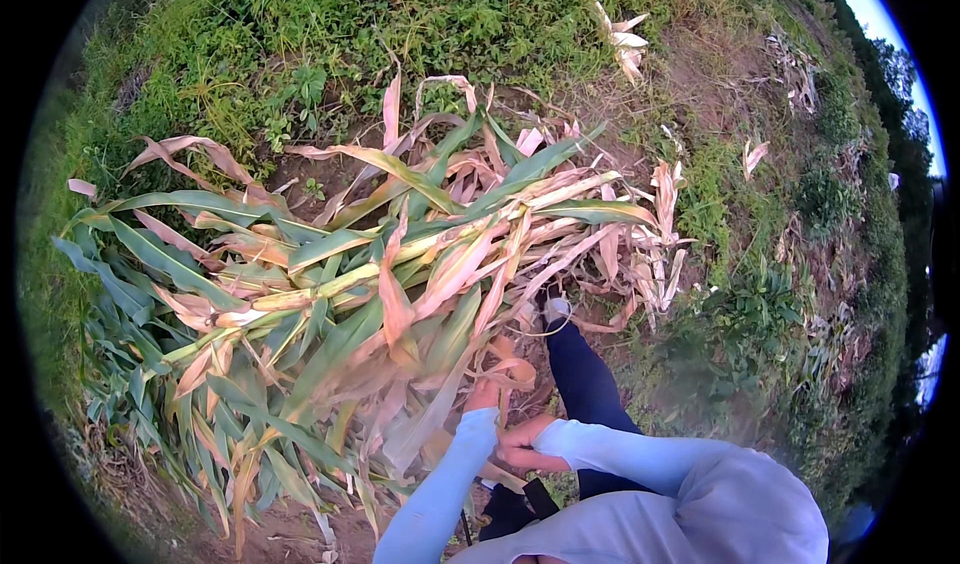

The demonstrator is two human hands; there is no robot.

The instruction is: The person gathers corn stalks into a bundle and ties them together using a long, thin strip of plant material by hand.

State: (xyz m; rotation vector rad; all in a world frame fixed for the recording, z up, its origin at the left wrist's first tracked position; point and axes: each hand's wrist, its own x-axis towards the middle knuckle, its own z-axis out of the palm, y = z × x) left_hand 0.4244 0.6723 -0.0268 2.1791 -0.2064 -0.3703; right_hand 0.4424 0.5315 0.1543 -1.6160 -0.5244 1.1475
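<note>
A large heap of cut corn stalks [322,290] with green and dried leaves lies before me. At the heap's lower right edge is my left hand [484,394], fingers partly hidden by a curled dry corn leaf [516,371] that it seems to grip. My right hand [525,444] is just below and to the right, closed, close to a thin dry leaf strip that runs down from the left hand. Whether the right fingers hold that strip is unclear. Light blue sleeves cover both forearms.
Low green weeds [300,31] grow beyond the heap. Dry husks [628,39] lie on soil at the upper right. My shoe [556,310] stands against the heap's right side, under a dark trouser leg [589,376]. A black item [517,508] is near my waist.
</note>
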